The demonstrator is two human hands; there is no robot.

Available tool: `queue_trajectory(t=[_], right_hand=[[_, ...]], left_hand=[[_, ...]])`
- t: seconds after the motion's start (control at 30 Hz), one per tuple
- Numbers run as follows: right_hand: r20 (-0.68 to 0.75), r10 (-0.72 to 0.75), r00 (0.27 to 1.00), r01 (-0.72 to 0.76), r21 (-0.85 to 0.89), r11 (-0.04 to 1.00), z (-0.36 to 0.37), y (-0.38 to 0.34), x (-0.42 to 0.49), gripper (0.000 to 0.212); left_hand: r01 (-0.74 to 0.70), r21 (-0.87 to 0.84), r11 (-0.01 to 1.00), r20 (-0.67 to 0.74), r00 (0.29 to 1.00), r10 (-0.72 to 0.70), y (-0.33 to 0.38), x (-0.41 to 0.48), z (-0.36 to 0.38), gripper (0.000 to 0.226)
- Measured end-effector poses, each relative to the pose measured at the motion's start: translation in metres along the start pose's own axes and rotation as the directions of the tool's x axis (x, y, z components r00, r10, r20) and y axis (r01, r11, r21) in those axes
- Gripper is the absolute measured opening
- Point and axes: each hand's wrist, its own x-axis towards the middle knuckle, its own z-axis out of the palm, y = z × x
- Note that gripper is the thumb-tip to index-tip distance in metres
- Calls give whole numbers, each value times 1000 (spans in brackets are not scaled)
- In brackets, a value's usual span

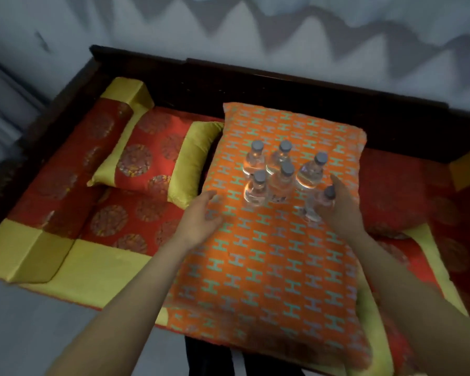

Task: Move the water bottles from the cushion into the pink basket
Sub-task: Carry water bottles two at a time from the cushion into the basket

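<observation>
Six water bottles (281, 172) upright on orange cushion (269, 253). Right hand (339, 207) grips nearest bottle (322, 203). Left hand (201, 218) open, empty.

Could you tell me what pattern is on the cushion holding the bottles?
The cushion is orange with rows of teal H shapes, seen in the head view.

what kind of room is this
Probably a home sitting room: a dark wooden bench sofa with red and gold seat cushions, an orange patterned cushion on top, against a plain pale wall.
</observation>
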Motion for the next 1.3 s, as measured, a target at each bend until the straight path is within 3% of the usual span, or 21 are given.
queue_trajectory(t=[0.13, 0.33, 0.43, 0.57, 0.8, 1.03, 1.13, 1.23, 1.3], right_hand=[[-130, 180, 975, -163, 132, 978, 16, 3, -3, 88], [-233, 267, 935, -221, 208, 953, 39, 6, -1, 86], [-242, 298, 923, -242, 235, 941, 48, 3, -5, 68], [-291, 350, 891, -272, 276, 922, 61, 7, -3, 61], [-323, 434, 841, -306, 377, 874, 70, 12, -1, 62], [-415, 496, 763, -262, 502, 824, 75, 3, -19, 55], [-468, 461, 754, -210, 493, 844, 64, -6, -29, 44], [-502, 488, 714, -225, 496, 839, 47, -13, -39, 62], [-540, 474, 696, -196, 492, 848, 29, -13, -49, 60]], left_hand=[[-24, -67, 997, 111, 993, 31, -6, 54, 15, 70], [-138, -101, 985, 269, 950, 161, -9, 112, 42, 87], [-181, -193, 964, 257, 939, 227, -2, 120, 53, 77], [-138, -270, 953, 302, 928, 219, -2, 132, 71, 79], [-180, -229, 957, 240, 942, 235, -9, 134, 77, 81], [-183, -128, 975, 209, 956, 207, -8, 126, 53, 64], [-231, -108, 967, 197, 948, 248, 6, 123, 40, 41], [-278, -112, 954, 193, 936, 295, 30, 120, 32, 37], [-316, -153, 936, 208, 916, 343, 51, 113, 33, 47]])
